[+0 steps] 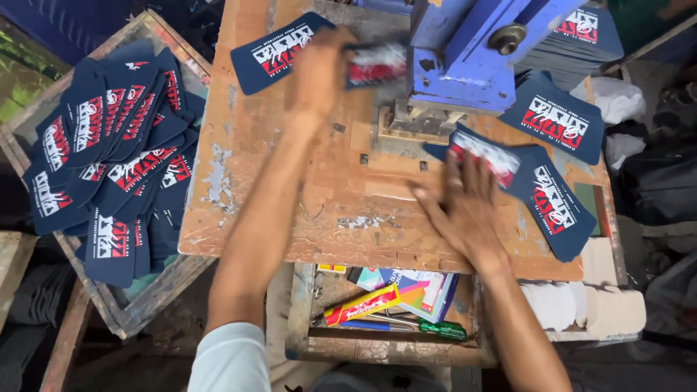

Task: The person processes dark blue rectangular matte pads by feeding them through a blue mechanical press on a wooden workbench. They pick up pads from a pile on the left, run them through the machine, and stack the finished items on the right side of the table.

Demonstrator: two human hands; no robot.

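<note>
Two hands busy: your left hand (319, 72) pinches a blurred card (376, 64) beside the press (472, 58), your right hand (465, 207), fingers spread, lies on cards (508, 170) at the worktop's (290, 218) right edge, likely mid-feed.

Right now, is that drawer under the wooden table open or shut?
Open. The drawer is pulled out below the table edge, so a green-handled screwdriver, a red and yellow tube and coloured booklets show inside.
</note>
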